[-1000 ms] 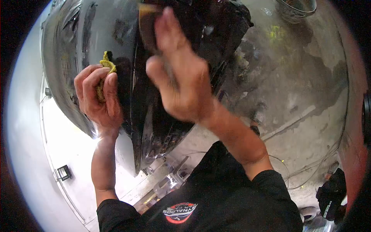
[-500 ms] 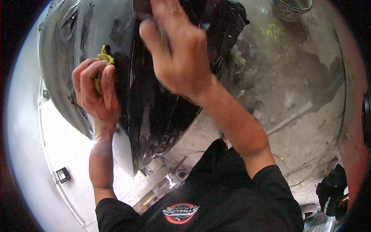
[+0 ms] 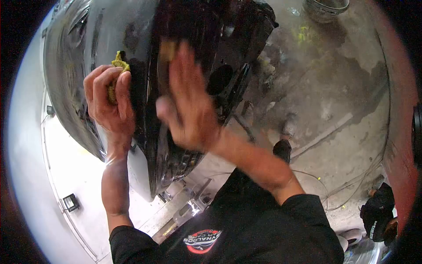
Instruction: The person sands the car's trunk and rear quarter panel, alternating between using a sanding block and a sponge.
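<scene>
My left hand (image 3: 110, 94) is closed around a crumpled yellow-green cloth or sponge (image 3: 119, 63), whose top end pokes out above the fingers. It rests against the glossy, dark curved body of a car (image 3: 99, 35). My right hand (image 3: 187, 94) is smeared by motion over the black panel to the right, its fingers long and close together. A blurred tan patch (image 3: 168, 50) shows at its fingertips; I cannot make out what it is. The thumb stands a little apart on the left.
A bucket (image 3: 326, 9) stands on the stained, wet-looking concrete floor (image 3: 316, 92) at the top right. Cables curve over the floor at the right. Another person (image 3: 377, 215) in dark clothing is at the lower right. A small black lamp (image 3: 70, 202) is at the lower left.
My right hand has moved down the panel, closer to my body, and the tan patch has come into view. My left hand has hardly moved and keeps hold of the yellow-green piece.
</scene>
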The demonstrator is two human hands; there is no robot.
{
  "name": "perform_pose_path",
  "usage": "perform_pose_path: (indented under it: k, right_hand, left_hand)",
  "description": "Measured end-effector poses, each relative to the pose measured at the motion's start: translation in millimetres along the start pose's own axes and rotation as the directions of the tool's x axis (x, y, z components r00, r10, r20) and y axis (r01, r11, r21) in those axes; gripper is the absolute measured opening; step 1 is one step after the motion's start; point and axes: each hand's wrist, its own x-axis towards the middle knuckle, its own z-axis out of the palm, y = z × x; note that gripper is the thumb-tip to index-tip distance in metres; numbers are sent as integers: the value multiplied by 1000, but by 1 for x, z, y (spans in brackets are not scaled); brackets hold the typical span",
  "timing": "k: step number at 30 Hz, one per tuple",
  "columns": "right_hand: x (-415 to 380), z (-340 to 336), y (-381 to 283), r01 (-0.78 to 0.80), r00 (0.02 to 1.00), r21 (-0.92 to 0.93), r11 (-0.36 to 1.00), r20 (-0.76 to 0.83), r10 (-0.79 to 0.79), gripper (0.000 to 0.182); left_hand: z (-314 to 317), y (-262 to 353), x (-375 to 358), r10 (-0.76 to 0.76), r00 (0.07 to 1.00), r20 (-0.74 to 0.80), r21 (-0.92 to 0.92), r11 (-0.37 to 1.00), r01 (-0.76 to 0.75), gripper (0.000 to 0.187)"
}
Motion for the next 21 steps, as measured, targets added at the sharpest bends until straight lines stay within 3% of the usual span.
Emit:
perform_pose_path:
  k: [1, 4, 7, 8, 10, 15, 18, 21]
  right_hand:
    - [-42, 8, -7, -19, 993, -18, 1000, 117, 21, 82]
    - [-43, 6, 1, 89, 975, -146, 985, 217, -56, 82]
    - [55, -9, 38, 101, 991, -180, 978, -64, -114, 74]
    - [88, -22, 49, 109, 994, -93, 990, 8, -109, 71]
    - [68, -10, 38, 86, 990, -117, 989, -102, -99, 75]
    - [-91, 27, -10, 1, 983, 22, 1000, 181, -5, 80]
    - [-15, 5, 7, 64, 996, -70, 996, 63, -59, 79]
    - [35, -5, 25, 72, 997, -25, 997, -26, -72, 78]
  left_hand:
    - [-1, 0, 0, 8, 1000, 2, -5, 1000, -8, 12]
    - [-1, 2, 1, 11, 1000, -1, 1, 1000, -11, 12]
    - [0, -2, 2, 24, 1000, -2, 31, 999, -24, 12]
    - [-1, -2, 1, 34, 999, 1, 43, 999, -34, 12]
    - [0, -2, -1, 13, 1000, -11, 14, 1000, -13, 12]
    - [-1, -2, -1, 16, 1000, -19, 3, 1000, -16, 13]
    - [1, -4, 1, 38, 999, -31, 19, 999, -37, 12]
    - [4, -4, 1, 70, 997, -45, 22, 997, -69, 12]
